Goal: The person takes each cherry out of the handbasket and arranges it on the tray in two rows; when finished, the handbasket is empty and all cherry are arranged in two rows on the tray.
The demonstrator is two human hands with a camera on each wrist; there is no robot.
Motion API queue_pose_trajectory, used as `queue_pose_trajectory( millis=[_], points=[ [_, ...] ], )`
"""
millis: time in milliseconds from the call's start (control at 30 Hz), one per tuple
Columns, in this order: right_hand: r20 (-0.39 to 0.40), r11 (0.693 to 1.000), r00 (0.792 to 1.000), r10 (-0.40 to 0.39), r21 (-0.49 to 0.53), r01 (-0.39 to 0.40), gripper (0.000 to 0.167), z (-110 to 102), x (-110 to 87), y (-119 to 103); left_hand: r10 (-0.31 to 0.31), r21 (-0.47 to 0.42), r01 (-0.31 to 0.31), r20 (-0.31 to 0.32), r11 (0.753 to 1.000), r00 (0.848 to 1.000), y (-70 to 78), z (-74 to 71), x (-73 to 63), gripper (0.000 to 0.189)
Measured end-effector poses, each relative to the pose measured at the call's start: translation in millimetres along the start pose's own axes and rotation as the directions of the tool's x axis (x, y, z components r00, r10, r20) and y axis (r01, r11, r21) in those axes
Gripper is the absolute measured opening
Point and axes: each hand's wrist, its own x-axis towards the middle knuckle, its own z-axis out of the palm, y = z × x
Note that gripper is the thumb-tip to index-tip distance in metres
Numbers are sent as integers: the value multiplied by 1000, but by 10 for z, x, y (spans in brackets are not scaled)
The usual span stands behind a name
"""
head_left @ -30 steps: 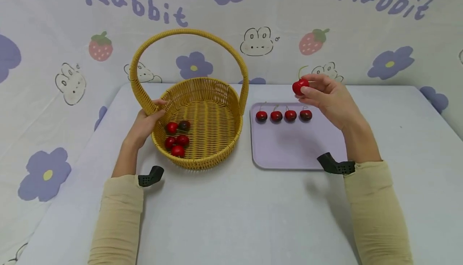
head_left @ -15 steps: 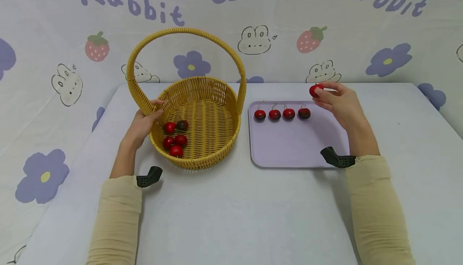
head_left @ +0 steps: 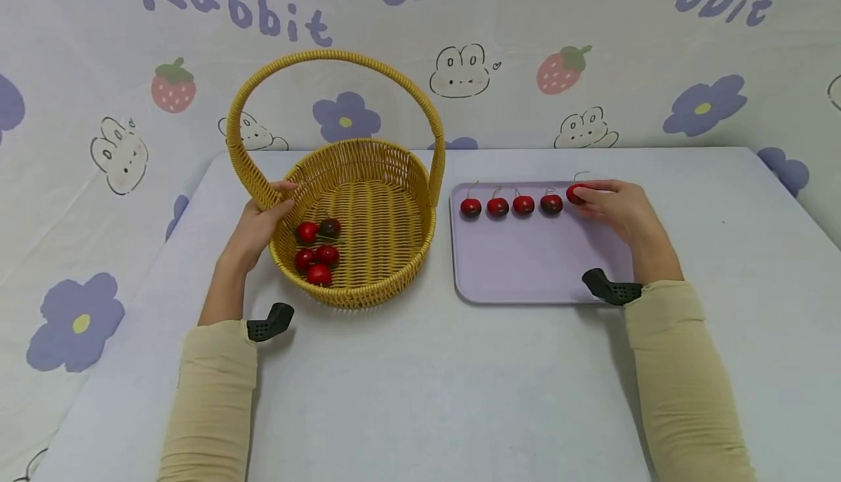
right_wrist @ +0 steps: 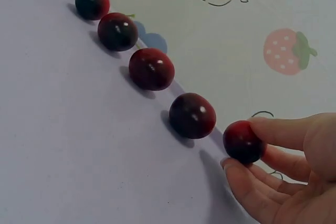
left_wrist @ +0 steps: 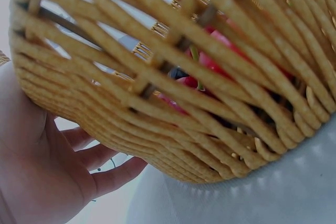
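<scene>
My right hand (head_left: 620, 208) pinches a red cherry (right_wrist: 243, 142) between thumb and fingers, over the back edge of the lilac tray (head_left: 539, 270). To its left several cherries stand in a row along that edge, the nearest being a dark red cherry (head_left: 551, 204). At the left, my left hand (head_left: 258, 225) grips the side of the yellow wicker basket (head_left: 394, 234), by the foot of its tall handle (head_left: 342, 56). Its thumb lies at the rim while other fingers show under the weave in the left wrist view. Several cherries (head_left: 318, 254) lie in the basket's left part.
A white cloth covers the table (head_left: 420, 394). Behind it hangs a printed backdrop (head_left: 499, 29) with rabbits, flowers and strawberries. The basket stands left of the tray with a narrow gap between them.
The right hand has carried its cherry rightward and then down to the tray's back edge, at the right end of the row. The left hand keeps its grip on the basket.
</scene>
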Motion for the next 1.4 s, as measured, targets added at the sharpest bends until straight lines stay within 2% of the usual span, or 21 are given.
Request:
queue_pose_trajectory(
  millis=[200,533,767,1133,1400],
  points=[
    [21,994,1000,-5,105,3,32,-3,13,34,12,-1,-12,-1,1000,1000,2,3,8,36],
    [-26,999,1000,-12,52,14,20,11,-10,44,7,1,-7,-5,1000,1000,7,9,15,36],
    [-33,997,999,-3,-77,0,42,38,-44,17,5,0,-5,-2,1000,1000,20,7,5,37],
    [-72,991,996,44,-123,-53,48,30,-37,28,-9,-5,9,6,1000,1000,16,1,-6,38],
    [-72,994,996,48,-90,-55,48,33,-35,20,-4,-2,4,10,1000,1000,12,0,-21,39]
  ],
)
